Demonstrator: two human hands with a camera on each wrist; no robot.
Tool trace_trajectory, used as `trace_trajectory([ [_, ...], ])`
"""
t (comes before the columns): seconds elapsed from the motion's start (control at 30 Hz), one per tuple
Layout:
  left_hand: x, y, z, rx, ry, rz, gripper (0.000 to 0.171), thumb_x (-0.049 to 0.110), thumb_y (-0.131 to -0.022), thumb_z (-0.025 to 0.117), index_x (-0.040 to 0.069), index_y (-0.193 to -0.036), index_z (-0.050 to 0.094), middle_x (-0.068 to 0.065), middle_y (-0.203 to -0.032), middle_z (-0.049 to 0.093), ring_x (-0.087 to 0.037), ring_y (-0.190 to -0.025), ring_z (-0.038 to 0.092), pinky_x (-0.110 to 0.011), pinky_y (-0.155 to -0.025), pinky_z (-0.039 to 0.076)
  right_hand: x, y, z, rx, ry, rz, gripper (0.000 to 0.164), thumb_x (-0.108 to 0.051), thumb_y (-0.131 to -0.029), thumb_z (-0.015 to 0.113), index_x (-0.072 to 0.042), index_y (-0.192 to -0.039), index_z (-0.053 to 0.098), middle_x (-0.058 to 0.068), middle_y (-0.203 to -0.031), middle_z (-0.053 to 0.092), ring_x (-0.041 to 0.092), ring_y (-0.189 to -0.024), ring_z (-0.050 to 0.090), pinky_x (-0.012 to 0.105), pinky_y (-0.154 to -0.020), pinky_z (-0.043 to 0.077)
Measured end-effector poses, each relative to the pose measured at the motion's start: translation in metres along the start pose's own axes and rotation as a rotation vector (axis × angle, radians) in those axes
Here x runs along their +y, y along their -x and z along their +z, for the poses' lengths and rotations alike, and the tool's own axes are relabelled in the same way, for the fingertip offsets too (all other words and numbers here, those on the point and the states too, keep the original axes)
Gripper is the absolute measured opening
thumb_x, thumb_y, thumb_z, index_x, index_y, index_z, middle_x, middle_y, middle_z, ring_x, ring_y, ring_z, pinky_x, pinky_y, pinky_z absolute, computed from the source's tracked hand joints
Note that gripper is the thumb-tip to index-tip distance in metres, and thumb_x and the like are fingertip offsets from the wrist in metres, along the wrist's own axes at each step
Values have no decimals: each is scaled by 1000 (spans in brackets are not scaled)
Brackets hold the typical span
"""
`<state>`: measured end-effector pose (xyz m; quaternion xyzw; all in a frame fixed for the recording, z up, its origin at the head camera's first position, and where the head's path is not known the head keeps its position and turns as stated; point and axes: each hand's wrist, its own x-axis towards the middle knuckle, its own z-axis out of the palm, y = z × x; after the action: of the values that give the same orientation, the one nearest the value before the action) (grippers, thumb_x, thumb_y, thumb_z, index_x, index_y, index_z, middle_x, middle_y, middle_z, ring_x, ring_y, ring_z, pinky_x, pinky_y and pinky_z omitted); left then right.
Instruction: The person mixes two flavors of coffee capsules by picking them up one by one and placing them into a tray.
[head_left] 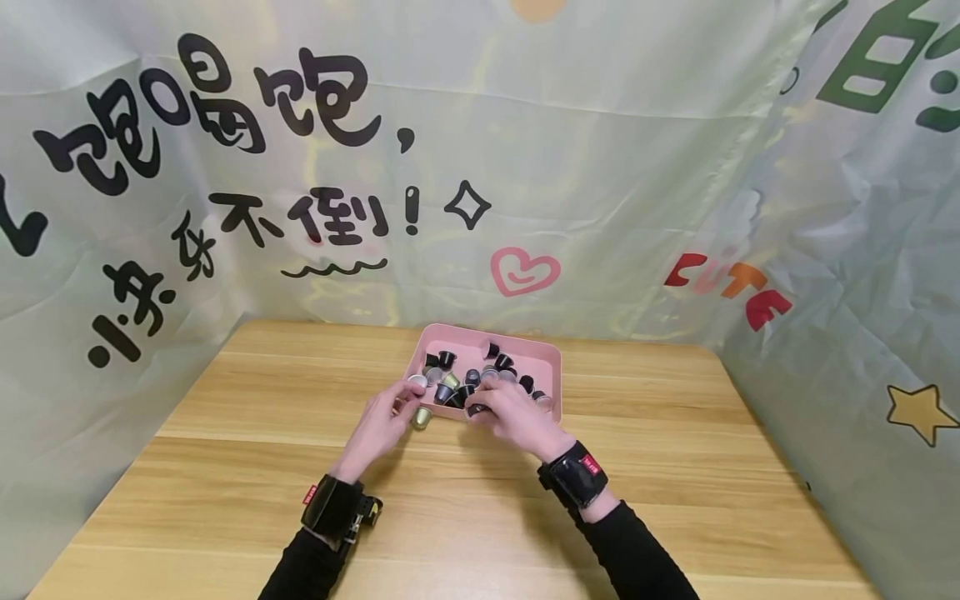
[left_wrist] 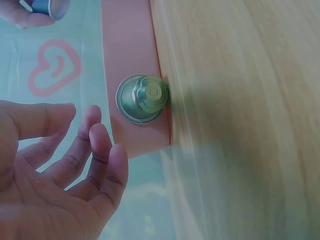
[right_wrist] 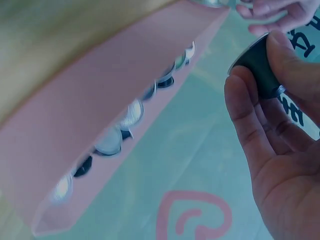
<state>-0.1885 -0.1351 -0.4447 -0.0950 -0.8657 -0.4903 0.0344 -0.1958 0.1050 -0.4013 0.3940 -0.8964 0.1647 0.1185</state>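
Observation:
My right hand (head_left: 517, 417) pinches a dark coffee capsule (right_wrist: 261, 67) between thumb and fingers, over the front rim of the pink tray (head_left: 557, 358). At the tray's front left corner is my left hand (head_left: 384, 421); its fingers (left_wrist: 102, 167) are loosely bent with nothing between them. A gold-green coffee capsule (head_left: 422, 418) stands on the table against the outside of the tray's front wall, base up and rim down, close to the left fingertips. Inside the tray lie many capsules, black, grey, silver and pale green, tipped at various angles. A white-lidded capsule (head_left: 417, 381) shows just beyond the left fingertips.
The tray sits near the back edge of the wooden table (head_left: 637, 467). Behind and at the sides hangs a printed cloth (head_left: 600, 192) with lettering and a pink heart. Each wrist wears a black strapped camera.

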Motion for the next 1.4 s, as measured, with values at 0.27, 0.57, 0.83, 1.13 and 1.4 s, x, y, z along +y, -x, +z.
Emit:
trace_trajectory([
  [0.27, 0, 0, 0, -1, -10, 2, 26, 0, -96, 58, 2, -121, 63, -16, -105, 69, -20, -86, 62, -25, -70, 52, 14, -8, -19, 13, 8, 36, 14, -11, -89, 76, -7, -102, 76, 4, -96, 67, 13, -82, 62, 26, -72, 56],
  [0.57, 0, 0, 0, -3, -9, 5, 26, 0, -95, 58, 0, -121, 63, -15, -105, 69, -20, -88, 62, -26, -73, 53, 36, -15, -36, 19, -5, 81, 18, -3, -86, 76, -7, -104, 77, 6, -95, 69, 18, -84, 67, 33, -75, 59],
  [0.83, 0, 0, 1, -6, -10, -4, 26, 1, -96, 59, 1, -121, 63, -14, -104, 69, -20, -87, 62, -25, -72, 52, 73, -22, -41, -14, -28, 220, 18, -1, -89, 71, -3, -107, 74, 12, -99, 70, 30, -95, 68, 46, -86, 58],
  [1.13, -1, 0, 1, -15, -5, -18, 25, 1, -96, 59, 2, -120, 63, -15, -103, 68, -19, -86, 61, -23, -68, 51, 112, -28, -25, -125, 31, 426, 15, -2, -90, 64, -2, -102, 73, 14, -101, 74, 33, -99, 69, 48, -89, 57],
  [1.4, -2, 0, 1, -20, -7, -15, 25, 1, -95, 59, 1, -120, 63, -17, -104, 68, -18, -85, 60, -24, -69, 51, 125, -27, -9, -225, 59, 570, 14, -15, -95, 65, -2, -90, 70, 9, -86, 67, 26, -79, 62, 38, -72, 50],
])
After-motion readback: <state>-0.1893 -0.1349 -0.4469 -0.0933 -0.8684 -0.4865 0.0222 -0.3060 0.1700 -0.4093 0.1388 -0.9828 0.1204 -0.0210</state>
